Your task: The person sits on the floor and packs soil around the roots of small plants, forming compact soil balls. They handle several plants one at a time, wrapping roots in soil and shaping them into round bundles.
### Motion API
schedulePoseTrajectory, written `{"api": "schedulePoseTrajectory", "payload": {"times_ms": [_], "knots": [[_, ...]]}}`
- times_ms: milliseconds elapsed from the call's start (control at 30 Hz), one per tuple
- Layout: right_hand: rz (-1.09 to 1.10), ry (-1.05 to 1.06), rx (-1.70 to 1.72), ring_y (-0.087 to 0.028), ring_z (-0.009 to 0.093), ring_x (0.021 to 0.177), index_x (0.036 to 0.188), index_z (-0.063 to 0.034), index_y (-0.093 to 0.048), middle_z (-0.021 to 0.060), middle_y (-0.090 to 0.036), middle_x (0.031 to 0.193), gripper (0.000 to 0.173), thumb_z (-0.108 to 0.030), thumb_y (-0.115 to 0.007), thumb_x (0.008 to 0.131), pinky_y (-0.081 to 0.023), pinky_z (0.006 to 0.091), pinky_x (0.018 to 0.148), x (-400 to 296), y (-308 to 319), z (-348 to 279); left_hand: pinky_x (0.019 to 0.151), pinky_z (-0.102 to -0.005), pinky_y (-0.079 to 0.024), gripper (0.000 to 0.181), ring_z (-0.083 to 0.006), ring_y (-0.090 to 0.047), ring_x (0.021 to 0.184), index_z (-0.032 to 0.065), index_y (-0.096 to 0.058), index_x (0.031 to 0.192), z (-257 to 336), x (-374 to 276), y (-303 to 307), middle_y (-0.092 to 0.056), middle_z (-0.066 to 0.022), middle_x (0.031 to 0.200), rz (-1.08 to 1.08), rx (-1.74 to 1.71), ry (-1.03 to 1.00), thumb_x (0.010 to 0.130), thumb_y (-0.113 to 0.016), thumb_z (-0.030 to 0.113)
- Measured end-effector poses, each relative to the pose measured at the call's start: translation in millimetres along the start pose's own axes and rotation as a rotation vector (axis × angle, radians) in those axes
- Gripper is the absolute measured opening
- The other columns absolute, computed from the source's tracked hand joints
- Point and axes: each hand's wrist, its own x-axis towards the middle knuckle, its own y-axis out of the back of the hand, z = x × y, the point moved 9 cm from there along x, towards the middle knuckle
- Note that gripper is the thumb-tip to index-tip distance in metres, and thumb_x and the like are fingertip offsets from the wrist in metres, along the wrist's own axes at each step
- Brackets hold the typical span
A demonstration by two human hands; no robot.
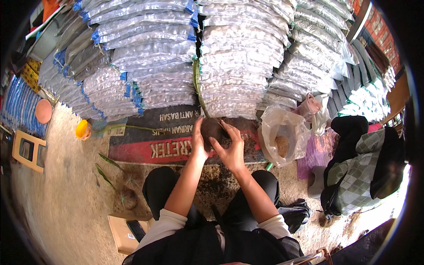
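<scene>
Between both palms I hold a dark brown ball (211, 128), apparently of soil. My left hand (199, 143) cups its left side. My right hand (231, 145) presses the right side, with the thumb across its lower front. A long green sansevieria-like leaf (196, 79) rises from behind the ball towards the stacked bags. Below my hands lies a red and black printed sheet (132, 149) bearing large lettering, with loose dark soil (217, 185) on the floor near my knees. A clear plastic bag (298, 142) holding brown fibre (282, 147) stands open to the right.
Stacked filled plastic bags (238, 66) wall off the far side. To the left are a yellow cup (82, 130), a stool (28, 150), cut leaves (106, 177) and a fibrous ball (128, 199). A cardboard box (121, 232) holds a dark phone-like object. Another person (357, 172) sits at right.
</scene>
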Motion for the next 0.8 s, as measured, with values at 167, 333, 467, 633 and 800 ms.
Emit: {"api": "schedulePoseTrajectory", "payload": {"times_ms": [167,333,467,633,800], "knots": [[0.02,-0.037,0.282,-0.054,0.031,0.1,0.109,0.0031,-0.053,0.0194,-0.055,0.107,0.042,-0.003,-0.066,0.07,-0.043,0.0352,0.085,-3,8,-3,0.082,-0.0357,-0.046,0.042,-0.0202,-0.058,0.09,0.006,-0.057,0.102,0,-3,-8,-0.061,-0.0075,0.099,-0.002,-0.203,0.009,0.086,-0.042,0.042],[0.031,0.021,0.198,-0.056,0.03,0.098,0.103,0.0025,-0.057,0.0186,-0.056,0.105,0.035,0.0,-0.066,0.069,-0.044,0.0334,0.083,0,11,-6,0.091,-0.0401,-0.041,0.039,-0.0253,-0.051,0.106,0.0074,-0.057,0.104,-3,-5,-21,-0.059,-0.0094,0.106,-0.121,-0.285,-0.005,0.087,-0.041,0.039],[0.015,0.013,0.186,-0.057,0.03,0.097,0.099,0.0017,-0.059,0.0181,-0.057,0.105,0.032,-0.002,-0.067,0.069,-0.044,0.0331,0.083,0,13,-11,0.098,-0.0434,-0.034,0.041,-0.027,-0.039,0.119,0.0066,-0.056,0.105,-10,-9,-26,-0.052,-0.0101,0.117,-0.145,-0.493,0.075,0.086,-0.041,0.04],[-0.019,0.061,0.208,-0.054,0.031,0.102,0.098,0.0008,-0.06,0.0189,-0.055,0.107,0.027,-0.003,-0.065,0.071,-0.043,0.0352,0.086,0,12,-16,0.097,-0.0395,-0.038,0.042,-0.0277,-0.041,0.117,0.0082,-0.055,0.106,-5,-11,-33,-0.048,-0.0099,0.122,-0.202,-0.483,0.046,0.085,-0.037,0.04],[0.056,-0.071,0.211,-0.043,0.033,0.114,0.11,-0.0011,-0.053,0.0209,-0.043,0.123,0.036,-0.009,-0.062,0.076,-0.036,0.0385,0.093,-1,7,8,0.094,-0.0415,-0.04,0.046,-0.0281,-0.042,0.116,0.0086,-0.055,0.107,-5,-13,-36,-0.047,-0.0122,0.123,-0.221,-0.492,0.067,0.086,-0.034,0.043]]}}
